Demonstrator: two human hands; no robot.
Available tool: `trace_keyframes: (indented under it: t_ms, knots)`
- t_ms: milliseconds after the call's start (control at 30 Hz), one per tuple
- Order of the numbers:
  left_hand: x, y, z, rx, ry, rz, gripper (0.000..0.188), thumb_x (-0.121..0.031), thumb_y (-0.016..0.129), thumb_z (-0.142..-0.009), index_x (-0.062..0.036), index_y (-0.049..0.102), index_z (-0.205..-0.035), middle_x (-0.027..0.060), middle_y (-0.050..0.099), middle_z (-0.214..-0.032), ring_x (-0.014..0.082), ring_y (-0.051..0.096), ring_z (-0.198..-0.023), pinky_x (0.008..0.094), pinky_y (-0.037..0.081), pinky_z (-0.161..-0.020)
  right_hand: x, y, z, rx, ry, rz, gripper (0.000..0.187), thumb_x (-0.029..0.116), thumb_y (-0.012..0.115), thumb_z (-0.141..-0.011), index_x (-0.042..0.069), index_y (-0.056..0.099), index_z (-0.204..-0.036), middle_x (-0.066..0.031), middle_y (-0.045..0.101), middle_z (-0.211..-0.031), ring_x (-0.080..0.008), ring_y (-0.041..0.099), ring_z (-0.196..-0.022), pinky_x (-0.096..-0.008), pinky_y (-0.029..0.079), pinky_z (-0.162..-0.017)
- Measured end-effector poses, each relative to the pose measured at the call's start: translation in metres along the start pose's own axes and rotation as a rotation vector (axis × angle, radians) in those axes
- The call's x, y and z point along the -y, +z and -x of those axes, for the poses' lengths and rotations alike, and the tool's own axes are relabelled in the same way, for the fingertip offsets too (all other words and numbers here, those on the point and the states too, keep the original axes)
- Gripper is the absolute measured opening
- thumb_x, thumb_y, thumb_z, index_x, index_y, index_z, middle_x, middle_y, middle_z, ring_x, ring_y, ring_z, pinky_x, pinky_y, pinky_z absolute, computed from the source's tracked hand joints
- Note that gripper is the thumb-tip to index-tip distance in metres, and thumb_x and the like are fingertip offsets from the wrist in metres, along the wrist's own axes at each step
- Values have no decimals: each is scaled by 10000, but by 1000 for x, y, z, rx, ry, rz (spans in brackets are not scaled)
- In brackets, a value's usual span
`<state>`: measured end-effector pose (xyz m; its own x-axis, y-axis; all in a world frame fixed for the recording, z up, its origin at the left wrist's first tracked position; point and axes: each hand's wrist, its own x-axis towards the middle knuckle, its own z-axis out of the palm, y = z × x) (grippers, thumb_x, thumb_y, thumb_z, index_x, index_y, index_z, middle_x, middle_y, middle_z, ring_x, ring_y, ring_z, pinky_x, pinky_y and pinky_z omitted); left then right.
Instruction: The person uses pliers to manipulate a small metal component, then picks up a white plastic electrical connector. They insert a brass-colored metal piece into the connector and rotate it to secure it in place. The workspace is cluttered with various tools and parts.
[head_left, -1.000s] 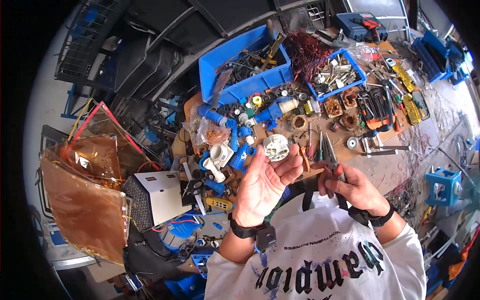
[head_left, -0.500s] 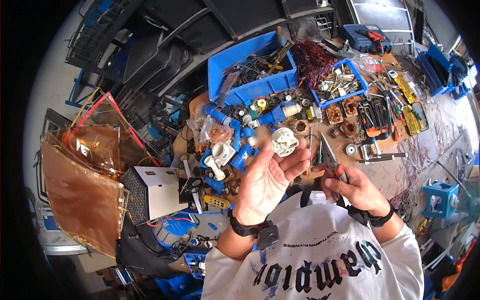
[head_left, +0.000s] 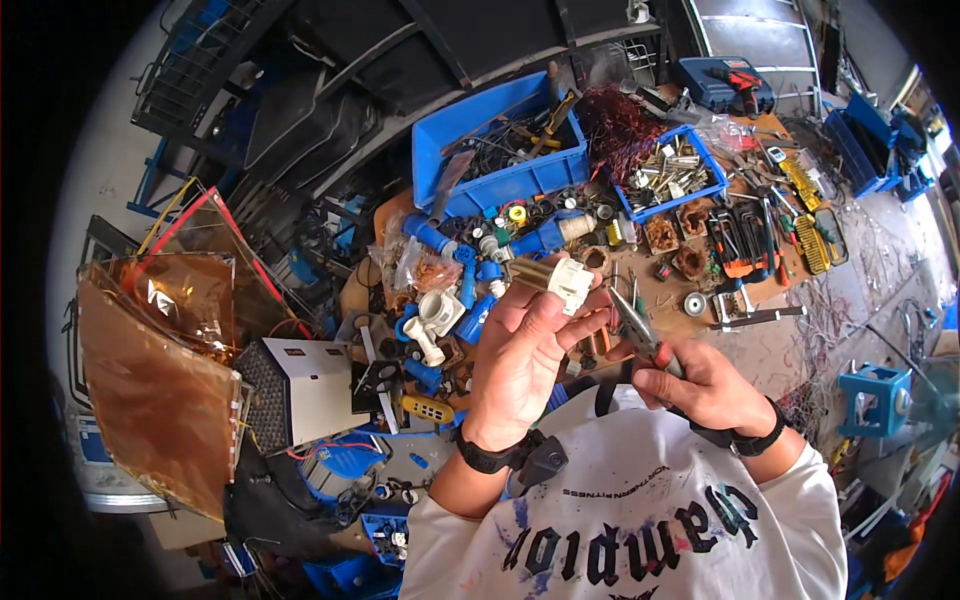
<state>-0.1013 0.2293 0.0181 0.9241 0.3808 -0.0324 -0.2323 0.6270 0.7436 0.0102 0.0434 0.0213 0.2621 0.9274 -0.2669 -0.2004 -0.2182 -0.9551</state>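
Note:
Held up in my left hand [head_left: 520, 350] is a cream-white plastic fitting [head_left: 570, 286], pinched between thumb and fingers. A dull metal-coloured piece [head_left: 533, 272] juts from its left side; what it is I cannot make out. My right hand [head_left: 700, 385] is wrapped round the handles of a pair of long-nosed pliers [head_left: 634, 318] with red on the grips. Their jaws point up and left, close to the fingertips of my left hand but apart from the fitting. Under both hands lies a cluttered brown worktable.
At the back stand a large blue bin [head_left: 500, 185] of tools and a smaller blue tray [head_left: 672, 178] of metal parts beside tangled red wire [head_left: 612, 125]. White pipe fittings [head_left: 432, 322] lie left, a hex key set [head_left: 742, 240] right. A white-fronted box [head_left: 310, 390] stands far left.
My left hand has turned the fitting, so its side now shows instead of its round face. The pliers have moved left, nearer to it, and tilt more to the left.

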Motion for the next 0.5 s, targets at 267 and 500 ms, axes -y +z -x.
trace_keyframes:
  t_ms: [267,500]
  knots:
    - [2,-3,2,29,13,-13,404,-195,574,-956,-28,485,-1312,177,588,-1239,297,588,-1141,451,482,-977,-5,5,-2,-23,39,44,270,176,560,-971,19,561,-1191,40,510,-758,-52,437,-660,-225,385,-584]
    - [2,-8,4,48,-5,36,408,-226,575,-958,-25,498,-1304,195,593,-1234,317,587,-1144,459,470,-982,-5,11,-3,-62,-27,94,176,208,574,-957,38,561,-1001,17,482,-641,-76,428,-578,-260,369,-533]
